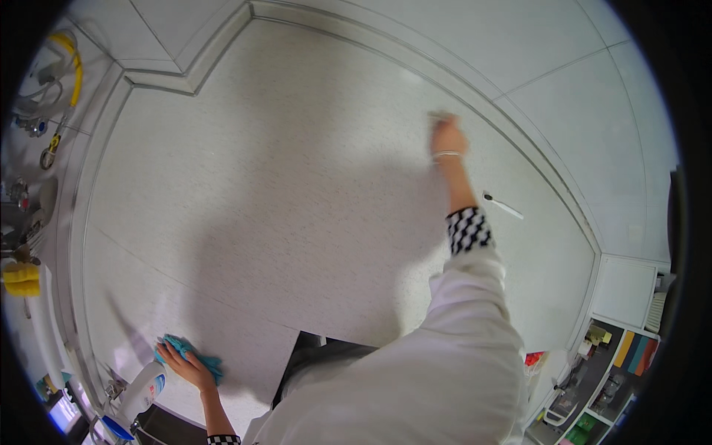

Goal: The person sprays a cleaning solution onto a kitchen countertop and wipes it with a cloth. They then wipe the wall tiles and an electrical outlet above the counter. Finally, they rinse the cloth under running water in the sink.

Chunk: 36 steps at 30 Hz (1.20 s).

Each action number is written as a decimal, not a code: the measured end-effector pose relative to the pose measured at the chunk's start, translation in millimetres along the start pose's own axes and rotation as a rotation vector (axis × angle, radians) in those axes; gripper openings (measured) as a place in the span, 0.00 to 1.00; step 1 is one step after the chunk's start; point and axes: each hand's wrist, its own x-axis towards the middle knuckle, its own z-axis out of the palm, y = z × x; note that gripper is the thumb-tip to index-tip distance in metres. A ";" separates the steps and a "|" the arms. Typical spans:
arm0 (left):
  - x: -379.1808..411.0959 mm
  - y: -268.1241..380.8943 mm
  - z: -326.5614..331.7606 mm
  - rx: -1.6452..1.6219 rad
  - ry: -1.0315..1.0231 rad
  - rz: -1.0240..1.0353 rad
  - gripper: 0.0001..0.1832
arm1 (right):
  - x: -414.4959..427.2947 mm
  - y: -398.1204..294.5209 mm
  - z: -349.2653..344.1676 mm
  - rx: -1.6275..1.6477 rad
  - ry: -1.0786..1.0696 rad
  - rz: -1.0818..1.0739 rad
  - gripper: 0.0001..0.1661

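My left hand (186, 367) lies palm down on a crumpled turquoise cloth (206, 364), at the lower left of a pale speckled countertop (311, 211). Far ahead on the right, my right hand (448, 138) is blurred by motion, with the arm stretched out. Its fingers look closed around a small greyish object (437, 115), too blurred to name. To the right of that forearm lies a white-handled brush (504, 206) with dark bristles, much like a toothbrush. Beside my left hand is a white plastic bottle (143, 392) with a label.
A raised trim (389, 47) borders the countertop along the walls. Utensils and a yellow hose (77, 72) hang at the left, above a yellow sponge-like item (21, 279). Shelves with mixed goods (606, 384) stand at the lower right. A dark recess (311, 353) cuts the near edge.
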 end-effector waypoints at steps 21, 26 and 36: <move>-2.3 3.6 -2.7 0.054 -0.042 -0.060 0.27 | 75.3 80.8 -4.1 -0.097 0.108 0.148 0.20; -1.1 5.8 -4.4 0.082 -0.054 -0.057 0.28 | 15.3 -235.1 70.1 -0.094 -0.277 -0.618 0.13; -1.9 4.0 -15.8 0.080 -0.149 -0.085 0.28 | 96.4 -31.2 29.8 -0.145 -0.097 -0.018 0.23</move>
